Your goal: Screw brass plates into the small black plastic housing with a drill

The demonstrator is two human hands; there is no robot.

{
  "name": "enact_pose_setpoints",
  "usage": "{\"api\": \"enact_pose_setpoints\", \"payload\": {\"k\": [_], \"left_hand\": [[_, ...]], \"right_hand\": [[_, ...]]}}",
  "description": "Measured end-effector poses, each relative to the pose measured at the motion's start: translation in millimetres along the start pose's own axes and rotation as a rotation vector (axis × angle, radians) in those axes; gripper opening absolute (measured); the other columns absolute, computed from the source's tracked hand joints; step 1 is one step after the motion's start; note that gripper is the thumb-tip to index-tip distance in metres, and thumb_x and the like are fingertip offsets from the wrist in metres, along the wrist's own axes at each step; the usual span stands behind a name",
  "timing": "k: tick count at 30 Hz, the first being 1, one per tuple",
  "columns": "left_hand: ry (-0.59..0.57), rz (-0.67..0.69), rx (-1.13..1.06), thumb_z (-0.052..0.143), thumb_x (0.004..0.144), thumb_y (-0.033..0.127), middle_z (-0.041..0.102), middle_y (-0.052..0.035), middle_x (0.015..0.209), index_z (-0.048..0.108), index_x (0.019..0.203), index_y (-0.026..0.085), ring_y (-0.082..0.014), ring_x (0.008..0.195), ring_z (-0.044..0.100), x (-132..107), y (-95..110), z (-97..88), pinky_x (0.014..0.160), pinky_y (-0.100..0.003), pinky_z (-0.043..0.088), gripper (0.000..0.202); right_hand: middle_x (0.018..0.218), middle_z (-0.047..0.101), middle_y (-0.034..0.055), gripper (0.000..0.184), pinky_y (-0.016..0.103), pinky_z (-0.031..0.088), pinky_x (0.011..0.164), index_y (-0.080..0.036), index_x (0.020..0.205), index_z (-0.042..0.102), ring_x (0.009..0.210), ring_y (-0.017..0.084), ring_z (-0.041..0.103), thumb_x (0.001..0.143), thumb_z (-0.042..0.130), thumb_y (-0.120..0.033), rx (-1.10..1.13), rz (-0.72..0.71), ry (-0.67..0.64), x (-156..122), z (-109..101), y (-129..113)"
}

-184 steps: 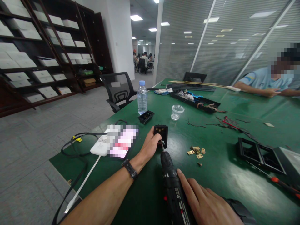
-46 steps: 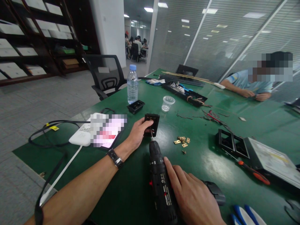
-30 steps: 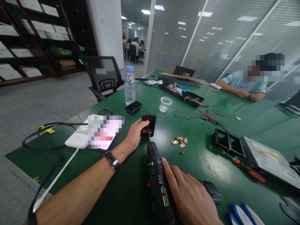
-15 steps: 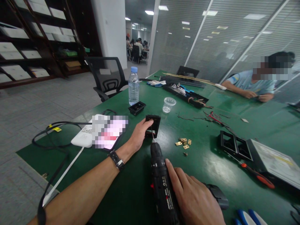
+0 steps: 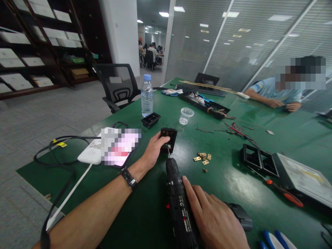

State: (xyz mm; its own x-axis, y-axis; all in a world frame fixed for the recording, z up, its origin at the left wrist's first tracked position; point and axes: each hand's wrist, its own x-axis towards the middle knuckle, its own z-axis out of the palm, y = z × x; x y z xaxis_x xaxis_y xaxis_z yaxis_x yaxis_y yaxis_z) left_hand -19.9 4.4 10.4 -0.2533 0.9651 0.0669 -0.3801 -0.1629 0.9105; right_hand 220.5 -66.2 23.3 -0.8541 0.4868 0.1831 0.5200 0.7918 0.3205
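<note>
My left hand (image 5: 152,149) grips a small black plastic frame (image 5: 172,138) by its left side, thumb across its face, holding it tilted up over the green table (image 5: 223,193). Wrapped around a black cordless drill (image 5: 178,204) is my right hand (image 5: 214,218), its index finger stretched along the body. The drill's thin bit points away from me and reaches the lower part of the frame; whether it sits on a screw is too small to tell. Small brass plates (image 5: 204,157) lie in a loose pile to the right, with a tiny brass piece (image 5: 204,170) nearer me.
A second black housing (image 5: 150,120) stands by a water bottle (image 5: 147,98) and a clear cup (image 5: 185,116). Left lie a phone (image 5: 121,150), a white power bank (image 5: 89,154) and cables. At right are a screwdriver (image 5: 287,196) and a double black frame (image 5: 259,160). A person (image 5: 277,95) sits opposite.
My left thumb has shifted slightly down on the frame, showing more of its upper face. The drill stays nearly in place. The whole view has drifted a little.
</note>
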Motion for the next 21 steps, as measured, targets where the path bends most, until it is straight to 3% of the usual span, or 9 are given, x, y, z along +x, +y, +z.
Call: {"api": "enact_pose_setpoints", "payload": {"k": [13,21], "left_hand": [[0.055,-0.044,-0.115,0.061,0.083,0.061,0.069,-0.0092,0.096,0.064,0.102,0.014,-0.0206,0.085,0.066,0,8,6.3,0.066,-0.029,0.056,0.051],[0.088,-0.050,-0.101,0.059,0.082,0.065,0.069,-0.0079,0.090,0.064,0.098,0.014,-0.0192,0.079,0.067,3,7,5.8,0.064,-0.029,0.057,0.054]], "right_hand": [[0.098,0.061,0.0077,0.076,0.035,0.055,0.062,-0.007,0.153,0.023,0.071,0.019,0.060,0.081,0.049,-0.005,0.006,0.044,-0.070,0,-3,-2],[0.098,0.060,0.0073,0.075,0.035,0.054,0.060,-0.008,0.153,0.022,0.070,0.019,0.059,0.082,0.049,-0.006,0.002,0.047,-0.056,-2,-3,-3]]}}
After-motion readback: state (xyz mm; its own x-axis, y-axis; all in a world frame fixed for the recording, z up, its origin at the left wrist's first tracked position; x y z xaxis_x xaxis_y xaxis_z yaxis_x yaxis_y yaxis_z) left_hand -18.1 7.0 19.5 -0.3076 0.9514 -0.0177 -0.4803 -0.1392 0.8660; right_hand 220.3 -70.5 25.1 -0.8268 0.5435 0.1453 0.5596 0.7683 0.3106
